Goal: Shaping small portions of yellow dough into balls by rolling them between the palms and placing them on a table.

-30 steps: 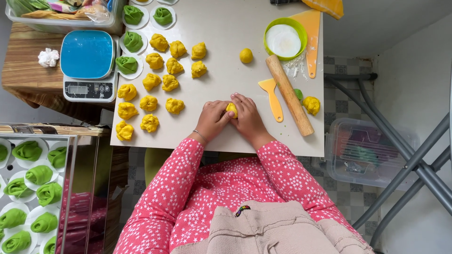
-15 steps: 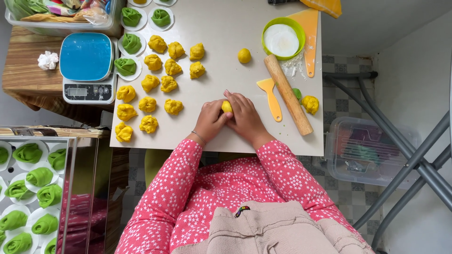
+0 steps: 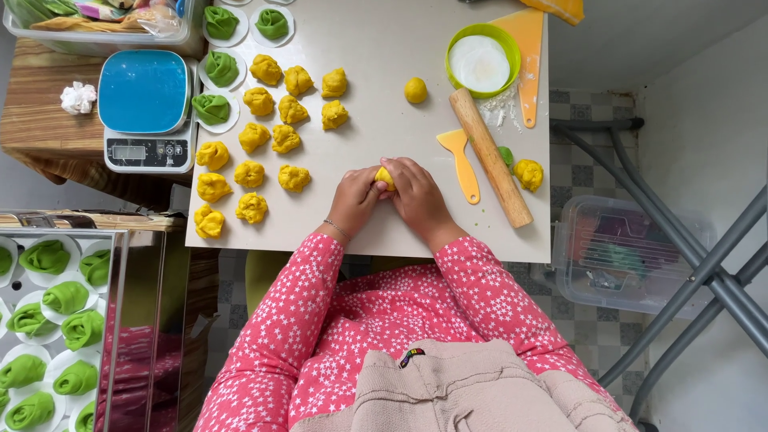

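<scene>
Pink long sleeves (image 3: 264, 336), white star print; thin bracelet (image 3: 337, 230) on left wrist; beige apron (image 3: 456, 392).

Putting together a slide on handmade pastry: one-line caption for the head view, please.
Both hands, left hand and right hand, pinch a yellow dough piece beside rows of shaped yellow dough pieces.

dough piece (image 3: 385, 177) between hands; rolling pin (image 3: 490, 156) right; shaped pieces (image 3: 272, 140) left.
</scene>
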